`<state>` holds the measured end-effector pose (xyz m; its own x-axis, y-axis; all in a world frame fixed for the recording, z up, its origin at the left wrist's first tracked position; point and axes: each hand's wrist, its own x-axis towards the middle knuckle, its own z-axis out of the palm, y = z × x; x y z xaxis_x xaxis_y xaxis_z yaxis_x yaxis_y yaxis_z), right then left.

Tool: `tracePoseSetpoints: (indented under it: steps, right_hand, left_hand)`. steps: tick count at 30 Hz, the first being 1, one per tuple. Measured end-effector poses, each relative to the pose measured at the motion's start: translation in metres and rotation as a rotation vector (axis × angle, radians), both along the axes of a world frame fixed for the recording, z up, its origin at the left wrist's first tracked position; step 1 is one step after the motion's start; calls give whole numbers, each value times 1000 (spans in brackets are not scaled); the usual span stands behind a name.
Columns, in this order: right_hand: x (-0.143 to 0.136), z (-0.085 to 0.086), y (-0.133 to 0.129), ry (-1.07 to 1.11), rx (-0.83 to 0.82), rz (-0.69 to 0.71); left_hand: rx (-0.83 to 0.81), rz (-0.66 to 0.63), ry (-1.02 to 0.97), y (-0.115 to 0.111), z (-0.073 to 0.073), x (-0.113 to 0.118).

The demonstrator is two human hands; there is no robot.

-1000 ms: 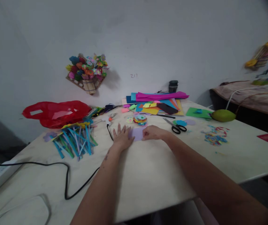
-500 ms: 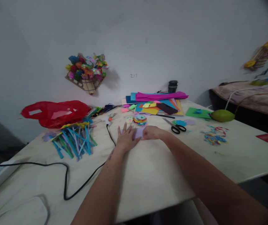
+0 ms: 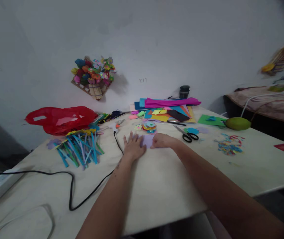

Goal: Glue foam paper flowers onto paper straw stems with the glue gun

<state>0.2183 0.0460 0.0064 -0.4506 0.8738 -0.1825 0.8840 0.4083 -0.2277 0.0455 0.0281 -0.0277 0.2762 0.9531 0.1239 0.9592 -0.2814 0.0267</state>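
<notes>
Lilac paper pinned flat: left hand splayed, right hand pressing edge; wall writing "Z17".

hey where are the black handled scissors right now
In the head view, the black-handled metal scissors lie flat on the pale table, just right of the right hand and beside a small blue paper flower cutout.

Both bare forearms reach forward from the lower edge of the view and draw together toward the middle. The left hand lies palm down, fingers spread and stretched flat, pointing away from the body. The right hand sits just beside it, knuckles up, fingers curled inward toward the left hand, with the wrist kept low.
</notes>
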Motion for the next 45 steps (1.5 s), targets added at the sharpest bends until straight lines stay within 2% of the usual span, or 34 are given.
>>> tracePoseSetpoints:
  steps: [6, 12, 22, 29, 33, 36, 40, 43, 45]
  right_hand:
    - [5, -8, 6, 20, -21, -24]
    - [6, -1, -2, 18, -55, -77]
    - [7, -4, 0, 77, -69, -22]
    - [9, -8, 3, 151, -91, -19]
    - [9, -7, 1, 158, -98, -37]
    - [8, -5, -1, 156, -92, -50]
    - [7, -3, -1, 157, -103, -34]
    - [6, -4, 0, 148, -99, -23]
    - [6, -5, 1, 115, -85, -15]
  left_hand:
    - [-72, 87, 13, 0, 0, 0]
    - [-90, 153, 16, -2, -1, 0]
    - [-60, 222, 3, -4, 0, 1]
    - [36, 271, 34, -2, -2, -6]
    - [194, 315, 65, -4, -4, -11]
    - [308, 329, 101, -5, 2, -13]
    - [309, 238, 65, -6, 15, -3]
    - [201, 12, 29, -16, 20, 17]
    - [90, -81, 23, -27, 19, 33]
